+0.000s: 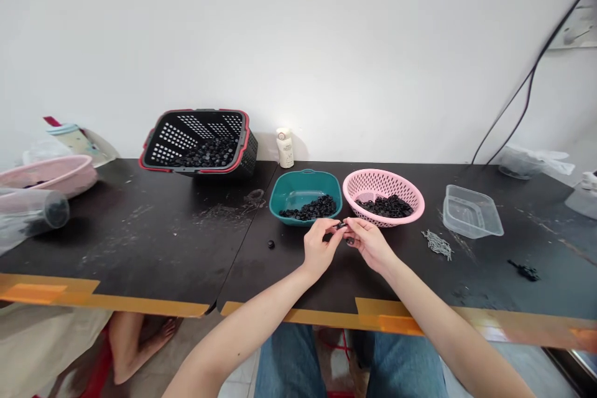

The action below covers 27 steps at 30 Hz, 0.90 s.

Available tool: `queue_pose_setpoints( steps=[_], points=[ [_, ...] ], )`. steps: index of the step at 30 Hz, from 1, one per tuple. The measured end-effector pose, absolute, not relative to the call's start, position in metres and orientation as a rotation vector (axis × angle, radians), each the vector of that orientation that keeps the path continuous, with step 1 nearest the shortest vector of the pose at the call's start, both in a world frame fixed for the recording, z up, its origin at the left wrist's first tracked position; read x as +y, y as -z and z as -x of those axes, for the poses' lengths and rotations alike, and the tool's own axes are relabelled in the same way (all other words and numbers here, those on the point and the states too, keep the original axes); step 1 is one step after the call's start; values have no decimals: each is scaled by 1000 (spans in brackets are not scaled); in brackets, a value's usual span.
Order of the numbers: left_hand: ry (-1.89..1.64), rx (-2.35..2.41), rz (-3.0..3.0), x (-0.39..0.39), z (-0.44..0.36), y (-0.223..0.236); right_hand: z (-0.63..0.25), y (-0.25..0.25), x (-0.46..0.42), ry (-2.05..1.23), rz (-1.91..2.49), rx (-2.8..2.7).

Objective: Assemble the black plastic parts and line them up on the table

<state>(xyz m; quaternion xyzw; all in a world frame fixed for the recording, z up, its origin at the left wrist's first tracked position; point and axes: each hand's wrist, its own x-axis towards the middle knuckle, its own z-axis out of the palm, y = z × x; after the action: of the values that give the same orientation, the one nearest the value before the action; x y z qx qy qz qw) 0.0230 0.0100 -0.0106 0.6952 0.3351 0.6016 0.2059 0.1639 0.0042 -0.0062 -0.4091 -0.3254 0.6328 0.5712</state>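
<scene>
Left hand (319, 247) and right hand (368, 244), fingertips (334, 224) pinching a small black plastic part (341, 225), teal bowl (305, 178) and pink colander (383, 176) just beyond (both holding black parts (311, 207)).

Bright, even, diffuse light; source not in view. White painted wall (298, 43) pale, close to washed out. Soft shadow on the wall just right of the white plastic bottle (285, 148). Glare on the amber adhesive tape (485, 323) along the near edge of the black tabletop (140, 242), right side. Wide-angle bowing toward the frame edges. Clear plastic tub (472, 211) shows pale highlights. Small black part (342, 225) at centre too soft to read its shape.
</scene>
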Motion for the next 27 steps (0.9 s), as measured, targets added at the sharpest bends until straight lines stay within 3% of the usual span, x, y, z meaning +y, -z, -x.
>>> queue_pose_setpoints(
  steps=[4,10,15,21,27],
  points=[
    [-1563,1018,-2062,15,-28,14,-164,19,2,-1655,941,-656],
    [-1581,1103,-2082,23,-29,15,-173,16,4,-1443,1028,-633],
    [-1627,1083,-2020,22,-30,16,-182,-2,-6,-1461,1206,-1255],
    [-1745,1069,-1977,21,-25,11,-188,-8,-23,-1429,909,-2202],
    [-1671,1058,-1971,21,-24,10,-183,12,-23,-1494,1029,-2079]
  ],
)
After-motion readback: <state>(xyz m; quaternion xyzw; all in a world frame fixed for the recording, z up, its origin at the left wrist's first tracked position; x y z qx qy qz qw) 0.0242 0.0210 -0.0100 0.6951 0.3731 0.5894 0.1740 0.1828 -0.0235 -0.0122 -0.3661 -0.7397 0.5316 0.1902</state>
